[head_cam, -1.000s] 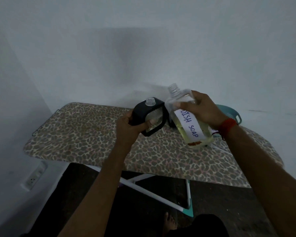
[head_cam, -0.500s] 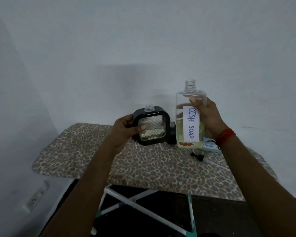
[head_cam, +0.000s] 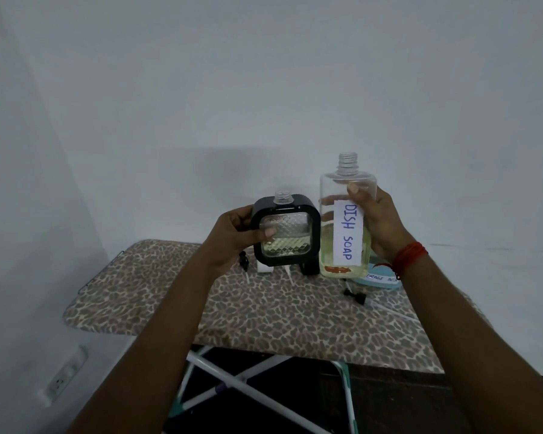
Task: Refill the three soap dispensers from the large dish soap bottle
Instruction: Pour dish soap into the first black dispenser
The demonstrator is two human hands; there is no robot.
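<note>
Both forearms reach forward above the leopard-print ironing board. Left hand grips a black-framed soap dispenser upright, thumb across its clear patterned face; it is uncapped with liquid low inside. Right hand wraps the uncapped, upright dish soap bottle just beside it, roughly half full of yellowish liquid.

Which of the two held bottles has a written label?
The tall clear bottle in the right hand, marked DISH SOAP; the squat black-framed dispenser in the left hand has none.
</note>
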